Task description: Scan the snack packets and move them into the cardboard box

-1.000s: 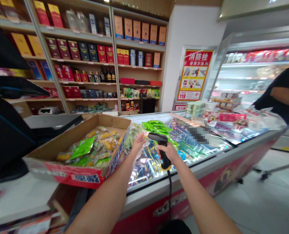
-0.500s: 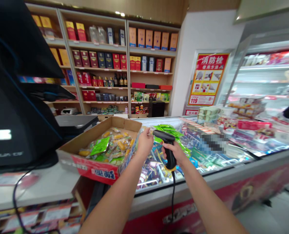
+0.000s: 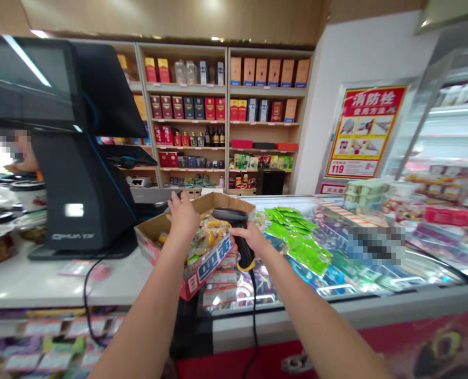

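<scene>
Scanner [image 3: 234, 216] in the right hand [image 3: 254, 238], gripped like a pistol: from where I stand, the fingers are wrapped round the black handle and the nose points left, over the box. That hold, I'd say, leaves the index finger close to where a trigger would sit, though I can't see whether it is pressing. The cord [image 3: 254, 310] drops straight from the grip's foot, clear of both forearms.

The left hand [image 3: 184, 217] hangs over the open cardboard box [image 3: 208, 267], fingers a little spread and tipped upward; I see nothing in them, though the palm is turned from me. The box, with its clear packets of yellow food [image 3: 211, 238], sits at an angle where the white bench [image 3: 68, 292] meets the glass-topped case [image 3: 395, 308], probably so that it lies within easy reach of this hand.

Beyond the scanner, bright green packets [image 3: 308, 254] lie flat and overlapping on the glass. To me they look set apart from the box on purpose, on the scanner hand's side. The till terminal [image 3: 79, 200] stands on the bench to the left.
</scene>
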Demonstrator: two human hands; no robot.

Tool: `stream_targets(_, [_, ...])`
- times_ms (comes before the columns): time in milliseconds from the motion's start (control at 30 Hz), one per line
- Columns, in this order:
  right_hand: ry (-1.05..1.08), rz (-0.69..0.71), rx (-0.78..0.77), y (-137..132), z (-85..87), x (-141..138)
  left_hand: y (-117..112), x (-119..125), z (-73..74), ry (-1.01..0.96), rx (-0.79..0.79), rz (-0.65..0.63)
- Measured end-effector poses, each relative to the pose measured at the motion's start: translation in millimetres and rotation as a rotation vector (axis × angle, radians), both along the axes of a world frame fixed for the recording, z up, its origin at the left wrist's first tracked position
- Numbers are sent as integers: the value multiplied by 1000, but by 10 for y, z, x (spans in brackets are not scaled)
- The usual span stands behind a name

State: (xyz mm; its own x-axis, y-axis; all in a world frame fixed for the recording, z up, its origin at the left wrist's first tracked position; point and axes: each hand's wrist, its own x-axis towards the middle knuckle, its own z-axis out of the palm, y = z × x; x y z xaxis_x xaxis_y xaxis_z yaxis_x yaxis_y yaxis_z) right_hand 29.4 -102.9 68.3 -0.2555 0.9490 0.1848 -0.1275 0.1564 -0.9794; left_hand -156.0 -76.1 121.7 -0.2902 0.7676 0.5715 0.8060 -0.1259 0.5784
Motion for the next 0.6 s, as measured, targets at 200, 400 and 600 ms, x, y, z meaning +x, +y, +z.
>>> stream_targets(200, [97, -97, -29, -100, -162, 276, -177, 460, -95, 11, 284, -202])
stream_targets(400, [274, -414, -37, -228, -434, 930, -118, 1433, -681, 11, 239, -717])
stream_targets(600, [492, -723, 75, -378, -764, 1531, 116, 2255, -1231, 5, -233, -754])
